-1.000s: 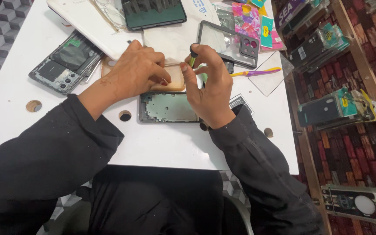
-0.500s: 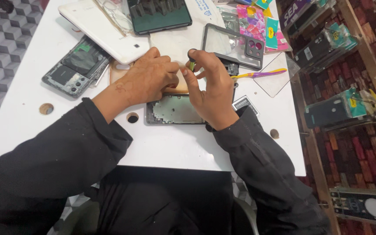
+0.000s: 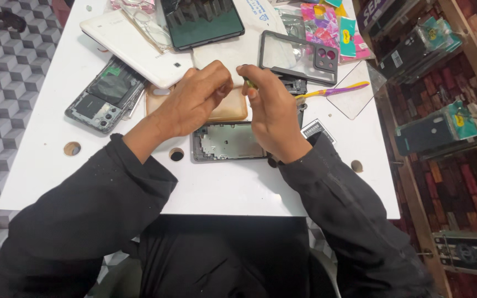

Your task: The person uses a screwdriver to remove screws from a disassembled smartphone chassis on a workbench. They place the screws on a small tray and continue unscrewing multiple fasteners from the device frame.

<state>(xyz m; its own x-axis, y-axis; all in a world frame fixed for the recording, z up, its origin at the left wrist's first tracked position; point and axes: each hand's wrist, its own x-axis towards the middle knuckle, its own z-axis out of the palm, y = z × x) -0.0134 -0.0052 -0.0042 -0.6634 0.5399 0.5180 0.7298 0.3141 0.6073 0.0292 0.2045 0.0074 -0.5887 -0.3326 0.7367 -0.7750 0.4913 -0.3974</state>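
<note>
Near table centre, head view: left hand (image 3: pixel 194 102) w/ fingers curled rests on tan phone back cover (image 3: pixel 228 109), long axis left-right. Right hand (image 3: pixel 271 113) pinches small green-tipped tool (image 3: pixel 249 84), mostly hidden. Grey phone frame (image 3: pixel 228 142) below, partly covered; open room toward near edge of white table (image 3: pixel 238 190).

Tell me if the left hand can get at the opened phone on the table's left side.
Probably yes: the left hand is raised beside the opened phone, with only the white tablet's corner nearby.
</note>
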